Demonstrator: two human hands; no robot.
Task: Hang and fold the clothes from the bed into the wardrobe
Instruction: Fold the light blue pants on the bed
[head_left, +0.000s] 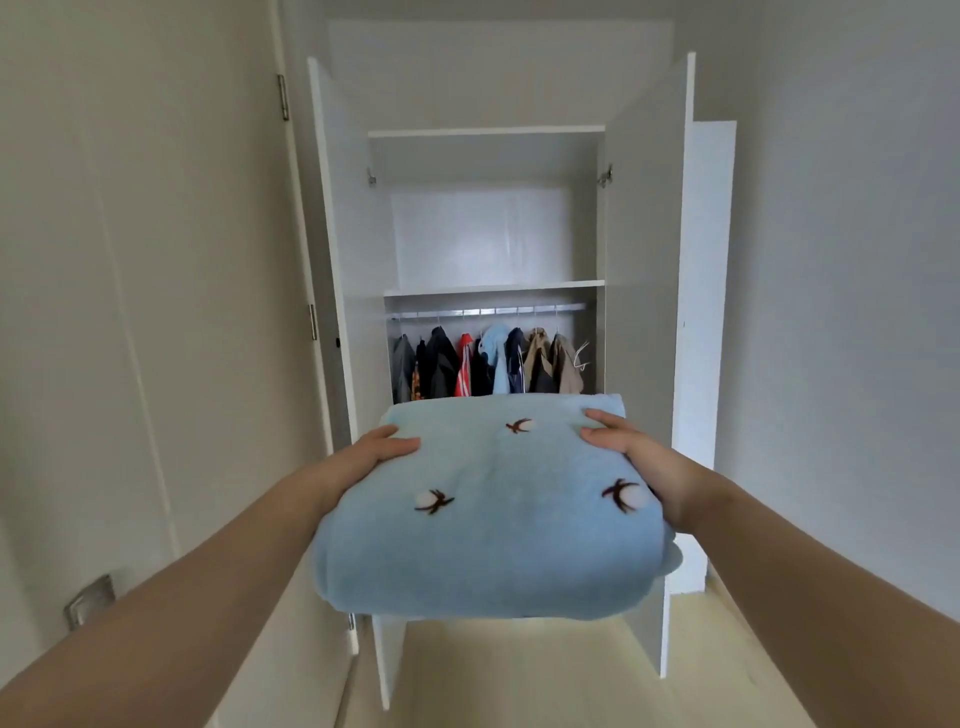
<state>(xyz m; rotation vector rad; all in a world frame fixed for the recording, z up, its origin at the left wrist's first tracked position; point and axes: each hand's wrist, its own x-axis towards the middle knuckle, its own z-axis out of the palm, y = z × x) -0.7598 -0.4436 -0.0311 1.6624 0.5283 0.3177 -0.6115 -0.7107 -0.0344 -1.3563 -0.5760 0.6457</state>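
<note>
Blue fleece bundle (488, 519), folded into a thick pad with rounded edges, held in the air before the open wardrobe (488, 132) and above the pale floor (519, 675). My left hand (382, 447) grips its left side and my right hand (639, 457) its right side. The thumb of each lies on the top face, and the other fingers are largely out of sight against the cloth.

The fabric is soft, plushy and light blue, marked with three small motifs (519, 426) (white puffs on dark brown sprigs). Its near edge bulges toward me as a smooth roll. Its far edge runs nearly straight and, in this view, covers the lower ends of the hanging clothes (488, 364).

Both white doors stand swung wide, the left door (332, 260) and the right door (644, 260) framing the opening with hard, straight, smooth-faced panels. Within, a thin white shelf (493, 287) divides the cabinet. Above it lies a box-shaped compartment (488, 234) with a glossy back. Below it a metal rail (488, 310) carries garments packed side by side in grey, black, red, light blue, navy and tan. A white hanger (582, 356) shows at the rail's right end.

Plain pale walls (130, 312) stand on either side, and a strip of floor runs between me and the cabinet.
</note>
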